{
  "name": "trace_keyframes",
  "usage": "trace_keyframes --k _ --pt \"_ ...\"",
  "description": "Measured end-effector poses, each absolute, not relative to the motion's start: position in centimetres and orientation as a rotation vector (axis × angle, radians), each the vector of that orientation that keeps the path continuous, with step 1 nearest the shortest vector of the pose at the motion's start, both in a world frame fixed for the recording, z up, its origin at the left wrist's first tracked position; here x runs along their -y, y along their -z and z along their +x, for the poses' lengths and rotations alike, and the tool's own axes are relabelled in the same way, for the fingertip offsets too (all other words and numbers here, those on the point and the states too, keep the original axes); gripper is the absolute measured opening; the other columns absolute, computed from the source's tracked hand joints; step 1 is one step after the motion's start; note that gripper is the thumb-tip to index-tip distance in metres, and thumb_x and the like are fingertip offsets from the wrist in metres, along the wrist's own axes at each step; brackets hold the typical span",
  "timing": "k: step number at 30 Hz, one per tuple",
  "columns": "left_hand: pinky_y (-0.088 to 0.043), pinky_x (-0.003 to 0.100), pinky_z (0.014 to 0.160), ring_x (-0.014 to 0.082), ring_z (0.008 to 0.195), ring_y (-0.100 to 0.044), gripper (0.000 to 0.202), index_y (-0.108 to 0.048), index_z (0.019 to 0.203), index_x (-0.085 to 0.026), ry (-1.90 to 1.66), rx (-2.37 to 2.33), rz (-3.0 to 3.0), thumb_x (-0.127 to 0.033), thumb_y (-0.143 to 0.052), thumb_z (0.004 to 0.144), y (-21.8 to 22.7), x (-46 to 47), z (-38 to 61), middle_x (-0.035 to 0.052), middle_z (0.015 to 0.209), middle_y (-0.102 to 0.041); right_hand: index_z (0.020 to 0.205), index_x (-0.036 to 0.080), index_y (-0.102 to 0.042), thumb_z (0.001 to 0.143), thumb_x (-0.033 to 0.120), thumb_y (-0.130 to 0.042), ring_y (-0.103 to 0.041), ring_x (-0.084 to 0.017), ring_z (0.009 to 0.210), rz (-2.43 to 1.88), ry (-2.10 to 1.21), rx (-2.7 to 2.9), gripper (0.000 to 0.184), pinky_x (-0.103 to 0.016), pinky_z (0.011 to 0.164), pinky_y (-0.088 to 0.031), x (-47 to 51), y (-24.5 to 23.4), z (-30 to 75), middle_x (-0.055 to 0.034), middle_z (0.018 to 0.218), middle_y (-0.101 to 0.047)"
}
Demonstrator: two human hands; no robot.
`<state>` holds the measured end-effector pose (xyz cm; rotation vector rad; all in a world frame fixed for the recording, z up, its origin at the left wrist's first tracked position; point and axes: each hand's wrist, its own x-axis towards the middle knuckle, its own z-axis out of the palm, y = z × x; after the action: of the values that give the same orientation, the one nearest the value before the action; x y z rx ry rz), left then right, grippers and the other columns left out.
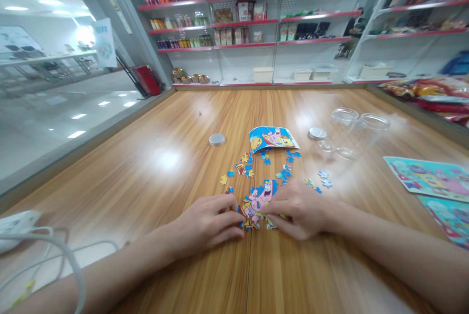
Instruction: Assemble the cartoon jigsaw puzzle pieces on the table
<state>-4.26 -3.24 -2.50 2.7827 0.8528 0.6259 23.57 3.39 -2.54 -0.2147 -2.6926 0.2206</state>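
Observation:
A partly joined jigsaw cluster [258,201] with a pink cartoon figure lies on the wooden table [154,177]. My left hand [208,221] rests palm down at its left edge, fingers curled and touching the pieces. At the cluster's right edge my right hand [298,209] presses down, fingertips pinched on pieces. Several loose blue and yellow pieces [256,165] are scattered just beyond. A printed reference picture [273,138] lies behind them.
Two metal lids [217,139] [317,133] and clear glass jars [351,131] sit further back. Puzzle boards [432,177] lie at the right. A white cable and device [22,228] sit at the left edge. Store shelves [256,21] stand behind.

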Motion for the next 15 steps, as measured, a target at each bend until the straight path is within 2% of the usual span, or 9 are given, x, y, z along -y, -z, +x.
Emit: trace_keyframes --k 6,9,15 --pt "-0.054 0.026 0.066 0.0141 0.074 -0.06 0.013 -0.068 0.099 -0.014 -0.674 -0.828 2.857 -0.022 -0.057 0.098 2.6 3.4 -4.1 0.0058 0.088 -0.062 0.095 0.017 -0.073 0.085 0.015 -0.054 -0.057 -0.014 0.053 -0.237 -0.316 2.686 0.022 -0.028 0.05 -0.03 -3.6 2.7 23.4 -0.0013 0.063 -0.067" --pt "-0.049 0.025 0.06 0.0134 0.068 -0.054 0.009 -0.066 0.091 -0.015 -0.742 -0.77 3.011 -0.015 -0.058 0.095 2.3 3.1 -4.2 0.0032 0.079 -0.06 0.095 0.017 -0.073 0.086 0.015 -0.053 -0.058 -0.014 0.053 -0.244 -0.343 2.697 0.022 -0.028 0.05 -0.03 -3.7 2.7 23.4 -0.0011 0.063 -0.066" --pt "-0.045 0.026 0.06 0.0145 0.071 -0.054 0.012 -0.062 0.107 -0.012 -0.941 -0.856 3.072 -0.011 -0.055 0.097 2.7 1.9 -5.7 0.0051 0.084 -0.064 0.091 0.017 -0.072 0.087 0.014 -0.053 -0.059 -0.014 0.056 -0.24 -0.368 2.724 0.02 -0.029 0.052 -0.032 -3.7 2.6 23.6 -0.0017 0.066 -0.068"
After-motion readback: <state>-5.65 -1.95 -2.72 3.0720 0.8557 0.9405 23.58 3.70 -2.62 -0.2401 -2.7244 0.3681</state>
